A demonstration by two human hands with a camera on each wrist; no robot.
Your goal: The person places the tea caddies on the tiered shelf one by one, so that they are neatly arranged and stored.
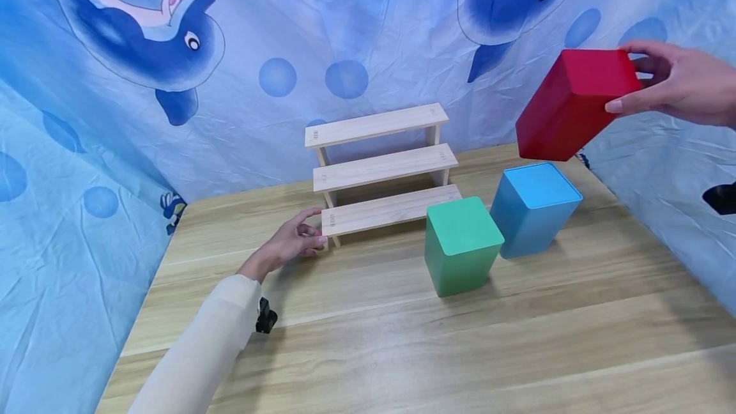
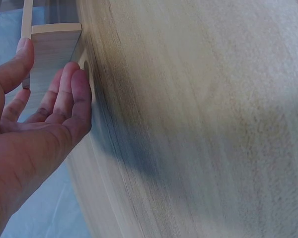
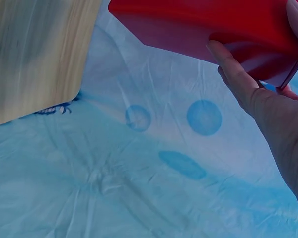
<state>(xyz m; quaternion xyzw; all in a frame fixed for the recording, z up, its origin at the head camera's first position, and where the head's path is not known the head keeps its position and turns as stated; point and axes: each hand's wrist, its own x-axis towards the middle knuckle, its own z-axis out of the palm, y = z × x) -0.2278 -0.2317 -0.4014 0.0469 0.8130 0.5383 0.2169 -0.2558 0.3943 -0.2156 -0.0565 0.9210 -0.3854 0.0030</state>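
Left hand (image 1: 290, 242): pinches bottom step (image 1: 391, 211) of three-tiered pale wooden shelf (image 1: 385, 167), apparently steadying it.
Right hand (image 1: 680, 85): grips smooth red rectangular box (image 1: 575, 102) by one end, aloft, right of shelf.

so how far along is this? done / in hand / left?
Done: the three-step wooden stand is upright; no box placement looks done, as none sits on it.
In hand: the right hand holds the red box up, tilted; the left hand touches the lowest step.
Left: probably placing the red box, then perhaps the green box and blue box, both on the table.
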